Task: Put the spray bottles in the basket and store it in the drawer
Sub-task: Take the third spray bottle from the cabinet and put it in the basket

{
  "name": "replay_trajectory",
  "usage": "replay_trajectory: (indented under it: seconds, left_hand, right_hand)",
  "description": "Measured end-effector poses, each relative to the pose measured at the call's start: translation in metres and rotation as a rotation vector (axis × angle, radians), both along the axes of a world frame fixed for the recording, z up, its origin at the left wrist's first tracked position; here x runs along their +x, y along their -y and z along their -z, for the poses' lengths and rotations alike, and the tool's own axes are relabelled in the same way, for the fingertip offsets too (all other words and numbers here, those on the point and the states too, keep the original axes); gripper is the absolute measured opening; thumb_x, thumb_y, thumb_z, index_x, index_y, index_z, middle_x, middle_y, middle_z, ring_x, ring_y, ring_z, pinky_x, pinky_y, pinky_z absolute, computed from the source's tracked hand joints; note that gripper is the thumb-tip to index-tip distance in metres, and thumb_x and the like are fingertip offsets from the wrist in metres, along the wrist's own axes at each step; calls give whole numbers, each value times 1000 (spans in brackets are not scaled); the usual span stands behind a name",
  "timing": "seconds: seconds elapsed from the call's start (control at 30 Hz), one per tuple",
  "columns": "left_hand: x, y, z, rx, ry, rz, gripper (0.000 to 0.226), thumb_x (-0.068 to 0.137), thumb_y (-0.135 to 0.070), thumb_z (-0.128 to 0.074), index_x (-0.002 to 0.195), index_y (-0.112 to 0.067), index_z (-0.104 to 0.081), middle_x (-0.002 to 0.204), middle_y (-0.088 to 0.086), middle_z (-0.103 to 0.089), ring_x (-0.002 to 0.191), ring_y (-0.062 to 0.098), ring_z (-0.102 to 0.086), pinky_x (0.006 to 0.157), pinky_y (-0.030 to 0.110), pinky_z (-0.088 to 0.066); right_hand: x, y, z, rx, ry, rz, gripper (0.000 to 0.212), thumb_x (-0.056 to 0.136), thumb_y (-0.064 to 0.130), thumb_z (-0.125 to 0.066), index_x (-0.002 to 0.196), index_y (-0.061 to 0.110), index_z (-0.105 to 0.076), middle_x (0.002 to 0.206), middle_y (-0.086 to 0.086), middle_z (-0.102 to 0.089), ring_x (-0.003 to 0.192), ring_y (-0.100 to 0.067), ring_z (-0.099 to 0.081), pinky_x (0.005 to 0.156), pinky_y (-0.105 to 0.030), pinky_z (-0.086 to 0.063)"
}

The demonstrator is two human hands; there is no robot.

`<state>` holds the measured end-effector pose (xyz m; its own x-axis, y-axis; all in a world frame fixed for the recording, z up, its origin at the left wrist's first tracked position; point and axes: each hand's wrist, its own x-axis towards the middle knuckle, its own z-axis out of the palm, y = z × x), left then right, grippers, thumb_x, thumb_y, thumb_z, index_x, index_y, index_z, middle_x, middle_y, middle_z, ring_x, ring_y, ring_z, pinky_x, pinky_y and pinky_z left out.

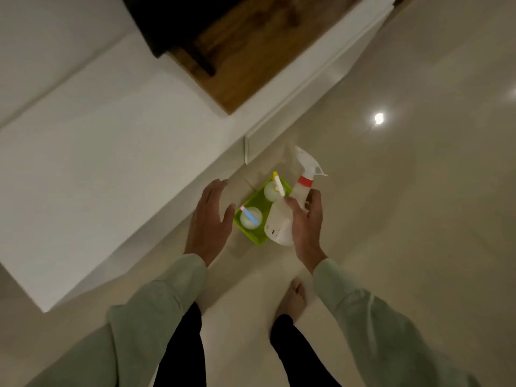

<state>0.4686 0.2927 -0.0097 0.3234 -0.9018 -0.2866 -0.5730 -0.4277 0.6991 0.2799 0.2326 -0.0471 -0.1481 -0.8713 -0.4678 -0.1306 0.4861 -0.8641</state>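
Note:
A lime-green basket (252, 239) sits on the floor beside the white cabinet. Two small round spray bottles stand in it, one with a yellow nozzle (271, 190) and one with a blue and pink nozzle (250, 218). A larger white spray bottle (279, 219) with a red collar leans over the basket's right edge, its trigger head pointing away from me. My right hand (307, 227) wraps around this bottle's upper body with thumb and fingers. Just left of the basket, my left hand (208, 219) hovers open with the fingers spread, touching nothing.
An open drawer with a wooden bottom (251, 65) and a white front juts from the white cabinet (97, 149) above the basket. A narrow white panel edge (247, 148) stands close behind the basket. My bare foot (291, 298) rests on the glossy beige floor.

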Motion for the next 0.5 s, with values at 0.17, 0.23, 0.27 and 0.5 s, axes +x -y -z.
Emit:
replay_trajectory:
  seconds: [0.17,0.23,0.27,0.5]
  left_hand:
    - [-45,-13,56,59,-12,12,50,97,-17,-56,146,-15,-45,151,3,-45,142,19,-42,114,25,-30]
    - [-51,-17,81,93,-18,16,50,98,-18,-55,146,-18,-44,152,1,-43,143,17,-41,113,24,-29]
    - [-51,-19,94,104,-16,20,50,98,-18,-55,147,-18,-44,152,1,-43,142,17,-41,112,22,-29]
    - [-36,-16,164,143,-44,24,49,98,-17,-55,146,-17,-44,152,3,-44,142,18,-41,110,20,-29]
  right_hand:
    - [-40,-7,65,31,-43,-17,41,82,4,-78,120,7,-64,112,-2,-69,105,-18,-64,94,-31,-50]
    - [-43,-11,93,30,-77,-12,33,82,4,-80,112,5,-67,107,-1,-68,104,-17,-64,95,-31,-50]
    - [-43,-13,107,24,-86,-11,31,82,5,-81,110,7,-68,105,0,-68,103,-17,-64,95,-30,-52]
    - [-30,-17,185,-23,-148,-36,31,80,2,-83,105,12,-68,93,4,-69,85,12,-64,78,-5,-49]
